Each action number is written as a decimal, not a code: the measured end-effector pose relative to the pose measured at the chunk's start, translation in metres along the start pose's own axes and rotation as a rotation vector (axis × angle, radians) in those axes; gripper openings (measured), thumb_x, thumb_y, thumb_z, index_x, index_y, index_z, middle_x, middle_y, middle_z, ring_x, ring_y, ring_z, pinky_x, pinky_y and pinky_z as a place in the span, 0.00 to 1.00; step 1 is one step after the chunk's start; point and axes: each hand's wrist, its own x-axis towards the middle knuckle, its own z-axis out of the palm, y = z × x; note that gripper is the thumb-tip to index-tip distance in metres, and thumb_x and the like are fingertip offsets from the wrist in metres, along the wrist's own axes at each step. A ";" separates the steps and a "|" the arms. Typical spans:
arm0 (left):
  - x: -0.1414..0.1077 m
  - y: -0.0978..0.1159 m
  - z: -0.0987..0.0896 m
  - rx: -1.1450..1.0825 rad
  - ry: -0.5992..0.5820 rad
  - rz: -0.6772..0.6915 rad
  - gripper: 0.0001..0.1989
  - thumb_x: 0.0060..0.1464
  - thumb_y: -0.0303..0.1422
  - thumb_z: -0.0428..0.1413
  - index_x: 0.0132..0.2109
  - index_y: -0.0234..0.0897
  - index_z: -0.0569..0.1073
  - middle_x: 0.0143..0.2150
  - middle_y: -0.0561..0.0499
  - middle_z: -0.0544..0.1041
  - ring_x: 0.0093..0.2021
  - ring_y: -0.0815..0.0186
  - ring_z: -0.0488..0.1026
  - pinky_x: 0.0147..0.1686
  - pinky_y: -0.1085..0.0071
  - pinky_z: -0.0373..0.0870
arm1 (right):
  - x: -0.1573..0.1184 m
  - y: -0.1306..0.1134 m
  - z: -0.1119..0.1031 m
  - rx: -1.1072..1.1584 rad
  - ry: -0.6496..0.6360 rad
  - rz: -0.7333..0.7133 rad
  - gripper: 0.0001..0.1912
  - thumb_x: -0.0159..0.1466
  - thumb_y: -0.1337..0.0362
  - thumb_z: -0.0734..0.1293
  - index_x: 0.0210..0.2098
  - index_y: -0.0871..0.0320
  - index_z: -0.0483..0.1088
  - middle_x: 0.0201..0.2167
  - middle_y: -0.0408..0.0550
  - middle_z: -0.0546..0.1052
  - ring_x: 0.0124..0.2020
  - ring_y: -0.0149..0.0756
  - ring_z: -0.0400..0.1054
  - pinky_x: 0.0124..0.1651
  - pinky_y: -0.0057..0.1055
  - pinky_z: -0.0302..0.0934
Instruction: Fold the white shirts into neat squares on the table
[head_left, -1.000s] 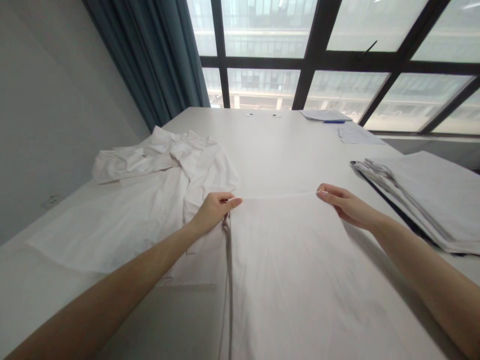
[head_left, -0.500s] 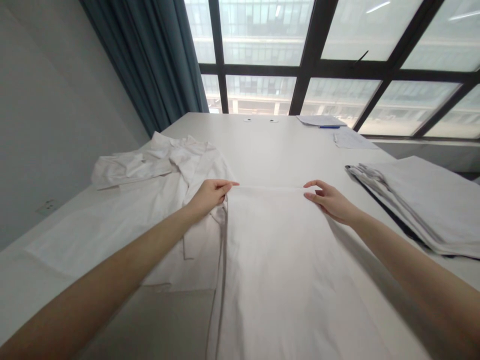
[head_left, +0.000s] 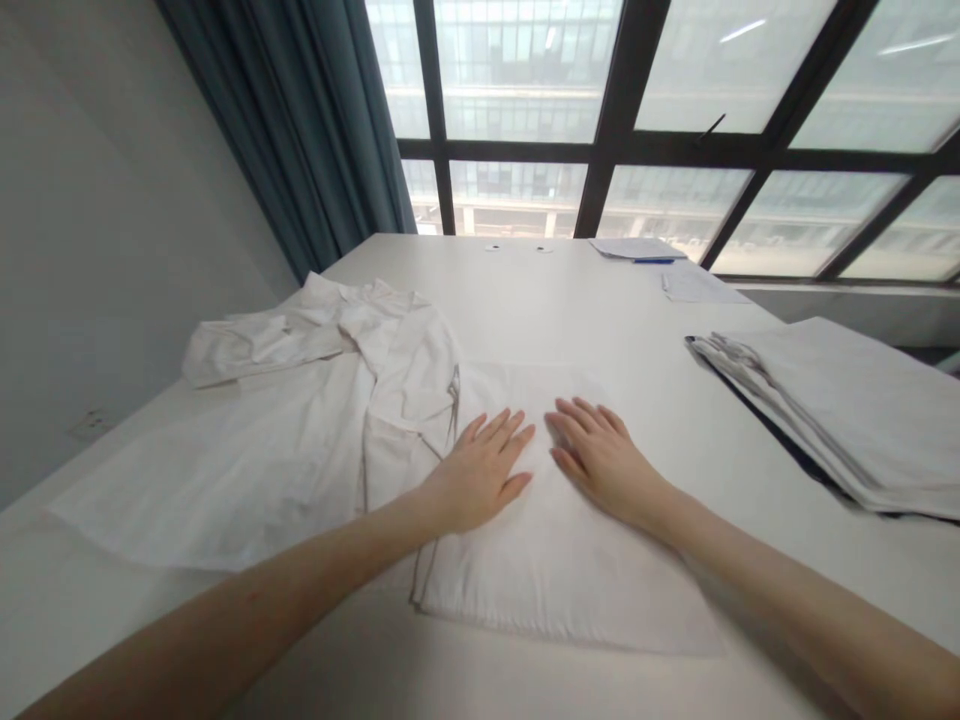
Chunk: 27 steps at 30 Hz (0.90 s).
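Observation:
A folded white cloth garment lies flat on the table in front of me, its near edge curving slightly. My left hand rests palm down on its left part, fingers stretched out. Beside it my right hand lies flat on the same cloth, fingers spread a little, a narrow gap between the two hands. To the left, a white shirt is spread out with its collar toward the window and a sleeve folded across. Its right side meets the folded garment's left edge. My left forearm covers the shirt's lower part.
On the right is a stack of folded white cloths with a dark layer at the bottom. Papers and a blue pen lie at the far end of the white table. A blue curtain hangs by the window.
Both hands have let go of the garment's far edge and moved nearer, now flat on it. The cloth has come down onto the table, and its near edge now shows.

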 end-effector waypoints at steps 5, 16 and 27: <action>-0.011 -0.001 -0.002 0.068 -0.069 -0.011 0.33 0.65 0.48 0.42 0.68 0.31 0.53 0.71 0.38 0.51 0.71 0.52 0.45 0.66 0.54 0.44 | -0.041 -0.003 -0.007 -0.097 -0.089 -0.048 0.25 0.71 0.52 0.53 0.64 0.53 0.59 0.67 0.50 0.58 0.68 0.46 0.48 0.66 0.53 0.44; -0.008 -0.001 -0.010 0.048 -0.179 -0.017 0.46 0.56 0.60 0.45 0.68 0.28 0.51 0.71 0.34 0.47 0.71 0.49 0.41 0.66 0.53 0.41 | -0.094 -0.018 -0.034 0.060 -0.302 -0.349 0.34 0.68 0.50 0.59 0.70 0.42 0.43 0.70 0.45 0.47 0.70 0.52 0.42 0.67 0.57 0.42; -0.043 -0.006 -0.019 0.059 -0.176 -0.029 0.36 0.62 0.50 0.45 0.69 0.32 0.50 0.72 0.37 0.47 0.72 0.52 0.40 0.66 0.50 0.43 | -0.130 -0.007 -0.052 0.230 -0.321 -0.275 0.37 0.64 0.49 0.64 0.69 0.39 0.46 0.69 0.44 0.54 0.68 0.52 0.49 0.65 0.56 0.49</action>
